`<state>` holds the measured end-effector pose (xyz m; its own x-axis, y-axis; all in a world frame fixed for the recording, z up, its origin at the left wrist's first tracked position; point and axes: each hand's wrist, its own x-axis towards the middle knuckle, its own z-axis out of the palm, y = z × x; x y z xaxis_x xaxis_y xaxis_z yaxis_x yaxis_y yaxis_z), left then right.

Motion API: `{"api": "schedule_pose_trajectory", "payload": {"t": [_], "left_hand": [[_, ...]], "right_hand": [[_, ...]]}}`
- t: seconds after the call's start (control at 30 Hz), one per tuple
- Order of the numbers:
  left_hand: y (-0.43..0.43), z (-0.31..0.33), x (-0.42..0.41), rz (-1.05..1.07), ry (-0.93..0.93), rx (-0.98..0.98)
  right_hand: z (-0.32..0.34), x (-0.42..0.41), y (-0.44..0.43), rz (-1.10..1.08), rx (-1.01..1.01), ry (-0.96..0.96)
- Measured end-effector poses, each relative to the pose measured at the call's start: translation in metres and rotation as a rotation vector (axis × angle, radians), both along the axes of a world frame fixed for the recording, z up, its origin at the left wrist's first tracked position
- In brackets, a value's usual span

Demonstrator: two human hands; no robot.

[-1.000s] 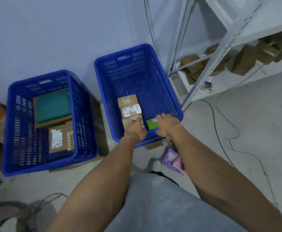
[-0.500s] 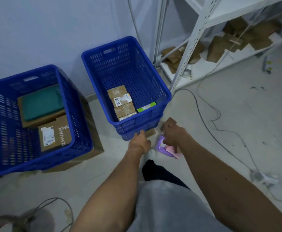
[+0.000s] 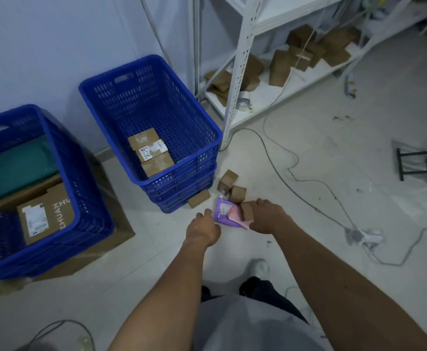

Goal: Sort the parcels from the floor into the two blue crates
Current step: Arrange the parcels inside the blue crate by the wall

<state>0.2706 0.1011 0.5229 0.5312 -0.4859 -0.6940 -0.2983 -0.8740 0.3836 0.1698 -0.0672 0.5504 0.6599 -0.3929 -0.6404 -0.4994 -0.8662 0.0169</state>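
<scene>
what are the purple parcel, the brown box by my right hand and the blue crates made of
Purple parcel: looks like a soft plastic mailer, slightly glossy and creased.
Brown box: cardboard, matte, with folded edges.
Blue crates: rigid moulded plastic, going by the perforated grid walls and thick rim.

arms stretched down — left hand (image 3: 203,230) curled, right hand (image 3: 268,219) gripping a box (image 3: 246,211)
</scene>
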Motion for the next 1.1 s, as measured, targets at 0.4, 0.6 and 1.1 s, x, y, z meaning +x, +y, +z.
{"api": "schedule_pose_trajectory", "payload": {"t": [0.4, 0.6, 1.1], "left_hand": [[-0.111, -0.008, -0.109, -0.148, -0.054, 0.092], [-0.149, -0.030, -0.151, -0.215, -0.065, 0.210], [-0.224, -0.290, -0.118, -0.513, -0.143, 0.229]], "right_hand": [[-0.025, -0.105, -0.108, 0.023, -0.007, 0.016], [-0.058, -0.136, -0.157, 0.121, -0.007, 0.009], [-0.330, -0.144, -0.224, 0.114, 0.064, 0.047]]}}
